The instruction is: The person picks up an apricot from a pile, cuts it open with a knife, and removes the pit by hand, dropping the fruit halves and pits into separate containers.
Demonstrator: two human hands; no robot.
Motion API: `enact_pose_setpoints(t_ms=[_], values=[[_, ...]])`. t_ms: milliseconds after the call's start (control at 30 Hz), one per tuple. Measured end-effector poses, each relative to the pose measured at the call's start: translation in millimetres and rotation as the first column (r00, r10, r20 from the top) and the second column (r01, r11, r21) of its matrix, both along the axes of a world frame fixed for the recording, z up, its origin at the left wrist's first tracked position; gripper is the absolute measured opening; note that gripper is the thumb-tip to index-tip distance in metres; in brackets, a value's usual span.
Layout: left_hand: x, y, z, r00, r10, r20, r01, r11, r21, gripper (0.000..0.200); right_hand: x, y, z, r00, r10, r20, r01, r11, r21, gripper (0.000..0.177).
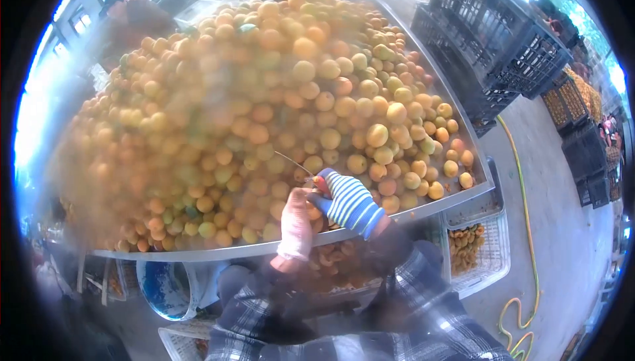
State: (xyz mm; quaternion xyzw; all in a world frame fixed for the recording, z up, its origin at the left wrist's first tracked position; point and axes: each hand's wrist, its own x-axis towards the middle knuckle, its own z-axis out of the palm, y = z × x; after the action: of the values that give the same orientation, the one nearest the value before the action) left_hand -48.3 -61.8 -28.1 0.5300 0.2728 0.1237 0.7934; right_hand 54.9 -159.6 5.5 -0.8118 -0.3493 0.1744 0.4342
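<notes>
A big heap of apricots (331, 139) covers the metal-edged table (456, 197) before me. At its near edge my two gloved hands meet, fingertips close together. My right hand (352, 203), in a blue-and-white striped glove, is closed around a small tool with a red part (321, 184); a thin, slightly curved wire or blade (291, 160) points up and left over the fruit. My left hand (296, 226), in a pale pinkish glove, has its fingers pinched together beside the tool. Whatever lies between those fingertips is hidden.
Dark plastic crates (503, 30) are stacked to the right of the table. Below the edge stand a white basket (493, 255) with halved-looking fruit and a blue-and-white bucket (188, 291). A yellow hose (524, 209) runs along the floor. Haze blurs the left side.
</notes>
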Motion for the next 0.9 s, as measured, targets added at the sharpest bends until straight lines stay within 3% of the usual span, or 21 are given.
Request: enact_pose_setpoints(t_ms=[67,167,200,267,300,333,400,433,467,567,600,633,667,700,733,800,867,900], values=[[-10.7,-1.4,-12.1,1.000,0.011,-0.012,-0.009,0.988,0.156,0.051,-1.0,2.7,-12.1,0.998,-0.029,0.047,0.029,1.000,-0.007,0.038],[-47.1,-15.1,32.7,0.971,-0.224,-0.086,0.181,0.919,-0.349,0.043,-1.1,6.4,-27.4,0.969,-0.243,0.045,0.240,0.968,0.068,0.037],[-60.6,-19.5,33.9,0.950,-0.287,-0.121,0.183,0.828,-0.530,0.043,-2.2,5.9,-21.2,0.970,-0.241,0.042,0.237,0.969,0.074,0.037],[-92.2,-26.6,-7.6,0.946,-0.313,-0.083,0.140,0.629,-0.765,0.040,-5.4,4.2,-5.0,0.920,-0.386,0.068,0.384,0.923,0.035,0.034],[-100.6,-28.9,-13.3,0.973,-0.207,0.099,0.146,0.224,-0.964,0.040,-4.6,4.1,-8.6,0.917,-0.398,0.043,0.391,0.914,0.110,0.029],[-105.6,-29.8,-19.4,0.973,-0.209,0.097,0.144,0.226,-0.963,0.040,-3.7,5.0,-14.8,0.916,-0.400,0.040,0.393,0.913,0.111,0.029],[-110.3,-33.3,-24.4,0.997,0.007,-0.081,-0.079,0.307,-0.948,0.045,-1.7,6.1,-23.0,0.911,-0.412,-0.019,0.398,0.866,0.303,0.025],[-110.1,-29.1,-23.4,1.000,0.014,0.011,0.004,0.408,-0.913,0.051,-1.2,5.6,-23.4,0.909,-0.415,-0.023,0.398,0.854,0.335,0.024],[-115.8,-22.3,-32.8,1.000,0.013,0.014,0.007,0.410,-0.912,0.051,-0.6,4.8,-22.8,0.909,-0.416,-0.022,0.398,0.853,0.338,0.024],[-123.5,-11.9,-37.7,0.978,-0.188,-0.086,0.064,0.671,-0.739,0.053,0.6,2.1,-18.5,0.890,-0.455,0.039,0.408,0.830,0.380,0.023],[-114.6,-6.2,-3.8,0.979,-0.187,-0.086,0.063,0.671,-0.739,0.053,1.4,1.1,-17.8,0.890,-0.454,0.039,0.407,0.830,0.381,0.023],[-102.7,7.2,34.6,0.900,-0.426,-0.095,0.347,0.830,-0.436,0.048,2.6,-0.1,-17.4,0.899,-0.438,0.022,0.403,0.845,0.351,0.022],[-89.0,23.1,56.9,0.765,-0.614,-0.197,0.611,0.787,-0.082,0.043,3.3,-0.6,-17.5,0.906,-0.423,0.005,0.400,0.859,0.320,0.021],[-76.0,40.6,54.3,0.828,-0.502,-0.250,0.556,0.791,0.256,0.039,3.3,0.2,-19.9,0.905,-0.425,0.002,0.402,0.858,0.320,0.021],[-60.6,55.9,47.5,0.890,-0.377,-0.256,0.454,0.690,0.565,0.034,3.1,1.9,-23.4,0.919,-0.394,-0.023,0.375,0.855,0.358,0.021],[-9.8,80.7,55.5,0.995,-0.007,-0.097,0.088,0.493,0.865,0.032,1.4,4.4,-20.9,0.934,-0.356,-0.039,0.341,0.852,0.397,0.022],[34.7,110.3,60.0,0.986,0.166,0.029,-0.026,-0.016,1.000,0.040,-2.8,3.1,-14.0,0.939,-0.345,0.004,0.333,0.908,0.253,0.020],[52.1,119.5,62.5,0.973,0.218,-0.080,0.088,-0.027,0.996,0.042,-5.0,3.4,-15.0,0.936,-0.351,-0.004,0.335,0.889,0.313,0.019]])
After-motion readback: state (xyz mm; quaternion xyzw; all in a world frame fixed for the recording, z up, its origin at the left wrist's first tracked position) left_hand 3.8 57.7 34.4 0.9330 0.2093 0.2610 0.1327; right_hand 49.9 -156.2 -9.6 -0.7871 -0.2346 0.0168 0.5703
